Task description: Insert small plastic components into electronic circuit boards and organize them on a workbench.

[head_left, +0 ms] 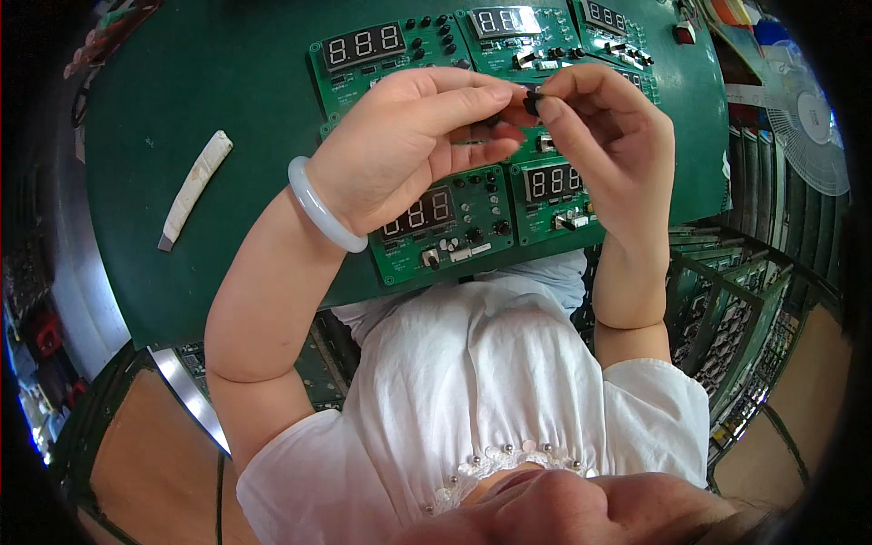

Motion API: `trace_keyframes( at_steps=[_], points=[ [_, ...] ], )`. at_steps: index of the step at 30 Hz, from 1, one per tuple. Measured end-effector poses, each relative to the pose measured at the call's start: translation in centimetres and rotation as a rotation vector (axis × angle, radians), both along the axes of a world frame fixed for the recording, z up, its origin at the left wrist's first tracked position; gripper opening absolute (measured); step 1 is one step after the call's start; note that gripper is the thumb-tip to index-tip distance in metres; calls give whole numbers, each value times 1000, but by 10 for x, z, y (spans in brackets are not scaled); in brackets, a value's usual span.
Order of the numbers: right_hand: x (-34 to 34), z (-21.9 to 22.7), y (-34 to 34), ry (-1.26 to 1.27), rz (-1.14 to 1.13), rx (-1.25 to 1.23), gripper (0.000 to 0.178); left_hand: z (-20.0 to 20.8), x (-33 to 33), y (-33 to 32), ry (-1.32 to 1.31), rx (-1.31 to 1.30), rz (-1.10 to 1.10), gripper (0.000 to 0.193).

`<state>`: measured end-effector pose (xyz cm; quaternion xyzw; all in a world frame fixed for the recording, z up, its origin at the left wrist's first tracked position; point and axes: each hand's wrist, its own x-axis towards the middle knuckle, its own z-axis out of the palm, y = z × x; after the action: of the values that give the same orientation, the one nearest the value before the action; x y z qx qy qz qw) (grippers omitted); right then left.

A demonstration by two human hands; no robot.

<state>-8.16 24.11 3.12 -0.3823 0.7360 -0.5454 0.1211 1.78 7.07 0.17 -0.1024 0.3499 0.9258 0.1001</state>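
Both my hands are raised over several green circuit boards, their fingertips almost meeting. Between the thumb and forefinger of my right hand [619,136] is a small black cap [532,102]. My left hand [422,123], with a pale bangle [320,207] at its wrist, has its fingers curled. A dark piece [491,120] shows among them, mostly hidden; it looks like another small black cap. Under my left wrist lies a board [395,263] with a digit display and black knobs. Beneath my right hand is another board [536,227] with a similar display.
More boards stand farther back: one at the left [363,74], one in the middle [495,45] and one at the right [627,32]. A white-wrapped blade tool [195,189] lies on the green table [145,291]. A fan [808,127] and racks [727,300] flank the right edge.
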Motion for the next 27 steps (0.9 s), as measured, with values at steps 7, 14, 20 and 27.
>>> trace_keyframes(
  at_steps=[7, 14, 20, 27],
  points=[
    [-8, -9, -1, -464, 73, -94, 13, 3, 1, 7, 93, -243, 185, 24],
    [2, -15, -9, -444, 35, -167, 13, -2, 1, 12, 143, -566, 343, 23],
    [16, -16, -14, -368, -46, -178, 15, -1, 1, 20, 156, -653, 501, 13],
    [20, -18, -3, -438, -24, -235, 17, 12, 5, 29, 248, -908, 567, 7]
  ],
)
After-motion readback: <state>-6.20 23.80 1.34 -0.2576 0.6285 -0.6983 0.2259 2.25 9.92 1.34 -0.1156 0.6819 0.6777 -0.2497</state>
